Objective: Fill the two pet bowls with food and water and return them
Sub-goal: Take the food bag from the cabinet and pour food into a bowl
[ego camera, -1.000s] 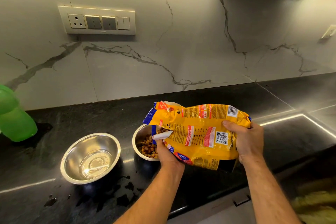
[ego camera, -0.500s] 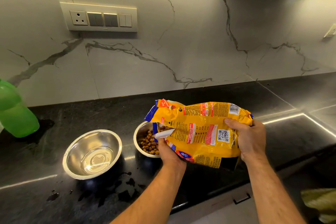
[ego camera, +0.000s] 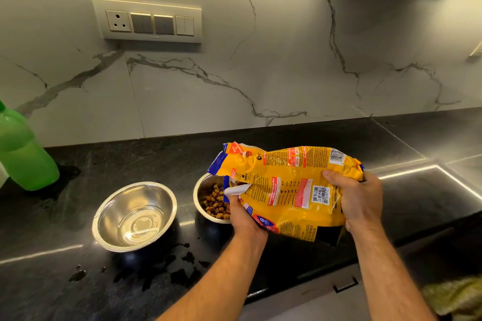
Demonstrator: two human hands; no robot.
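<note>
Two hands hold one yellow bag [ego camera: 287,190] tipped on its side over the counter [ego camera: 287,143]. Nearest the camera, the left hand [ego camera: 241,212] pinches the torn edge by the bag's mouth, thumb and fingers curled round it, while the right hand [ego camera: 352,198] clutches the gathered bottom end, fingers wrapped over the crumpled foil. Just beyond the left hand, the food bowl [ego camera: 202,193] sits under the mouth with brown kibble [ego camera: 215,203] heaped on its floor, partly covered by bag and hand. Left of it, close but apart, stands the water bowl [ego camera: 134,216], which seems to hold shallow clear water. Dark wet splashes [ego camera: 180,273] mark the counter in front of it. Farther off at the left edge stands a green bottle [ego camera: 23,154], cut off by the frame, and a switch panel [ego camera: 147,21] sits on the marble wall behind.

Risks, as I judge them: a steeper tilt could send kibble over the rim, or into the water bowl (it is close). The wet counter could let a bowl slide when lifted, and water may slop on the way back.

Hidden: the bag's opening, whether kibble is falling, and how full the food bowl is. A yellowish thing [ego camera: 453,297] at bottom right is too blurred to name
</note>
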